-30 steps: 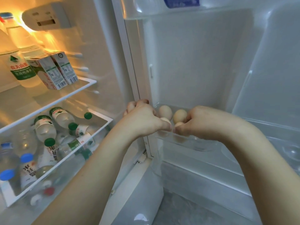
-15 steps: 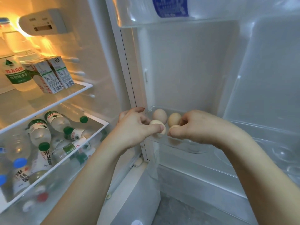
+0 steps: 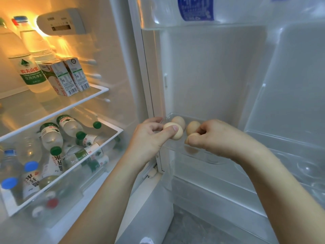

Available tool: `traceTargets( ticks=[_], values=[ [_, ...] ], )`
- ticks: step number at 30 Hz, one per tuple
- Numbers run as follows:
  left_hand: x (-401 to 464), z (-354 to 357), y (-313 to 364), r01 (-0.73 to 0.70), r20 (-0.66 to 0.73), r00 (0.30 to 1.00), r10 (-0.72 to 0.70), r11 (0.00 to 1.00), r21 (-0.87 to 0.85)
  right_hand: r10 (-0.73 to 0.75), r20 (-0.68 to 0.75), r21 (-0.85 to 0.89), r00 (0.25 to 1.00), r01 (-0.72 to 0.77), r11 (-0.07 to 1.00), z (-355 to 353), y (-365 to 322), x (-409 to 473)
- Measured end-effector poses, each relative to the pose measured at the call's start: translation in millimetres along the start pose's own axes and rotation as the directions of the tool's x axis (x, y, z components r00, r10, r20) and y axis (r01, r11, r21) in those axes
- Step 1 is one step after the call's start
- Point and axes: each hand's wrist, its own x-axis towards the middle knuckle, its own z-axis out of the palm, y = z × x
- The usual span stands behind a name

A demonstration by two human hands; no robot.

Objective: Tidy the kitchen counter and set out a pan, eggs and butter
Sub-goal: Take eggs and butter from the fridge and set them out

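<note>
- Left hand (image 3: 149, 136): reaches to the near end of the clear door tray (image 3: 216, 156); thumb and curled fingers (image 3: 173, 129) pinch one pale egg (image 3: 176, 133), held just above the tray's front rim.
- Right hand (image 3: 214, 138): knuckles up over the same tray; curled fingers grasp a second egg (image 3: 191, 136), mostly covered, only its left end showing.
- Third egg (image 3: 179, 121): sits in the tray behind the left hand's egg, against the tray's back wall.
- Fourth egg (image 3: 192, 126): sits in the tray just beside the third, touching the right hand's fingertips; whether it is gripped cannot be told.
- Upper door bin (image 3: 158, 23): clear plastic, holds a container with a blue label (image 3: 196, 8).
- Fridge shelf (image 3: 98, 88): carries two small cartons (image 3: 66, 76) side by side and a large water bottle (image 3: 28, 67) with a green label, upright to their left.
- Drawer (image 3: 70, 168) below the shelf: clear-fronted, filled with small bottles (image 3: 52, 136) lying on their sides, green caps toward the back, blue caps at the left.
- Control box (image 3: 61, 22): white, on the fridge's back wall beside the glowing lamp.
</note>
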Motion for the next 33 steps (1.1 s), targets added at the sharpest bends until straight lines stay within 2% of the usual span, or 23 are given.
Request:
traceTargets(
  ticks=[9,26,29,33],
  values=[
    [-5.4,2.3,3.0,0.021,-0.027,0.999,-0.023,0.996,-0.090,0.010,0.019,0.023,1.000,-0.010,1.000,-3.2,-2.0,-3.6],
    [-10.2,1.6,-1.7,0.020,-0.041,0.999,-0.025,0.992,-0.127,-0.019,-0.007,-0.039,1.000,0.018,0.999,3.2,-5.4,-7.6],
    [-10.6,2.1,-1.5,0.020,-0.041,0.999,-0.026,0.990,-0.138,0.000,-0.047,0.065,0.999,0.003,0.998,4.3,-1.5,-5.7],
    [-13.7,3.9,4.9,0.024,-0.049,0.998,-0.033,0.982,-0.188,0.054,-0.168,0.252,0.984,-0.010,0.968,1.0,4.7,-1.6]
  ],
)
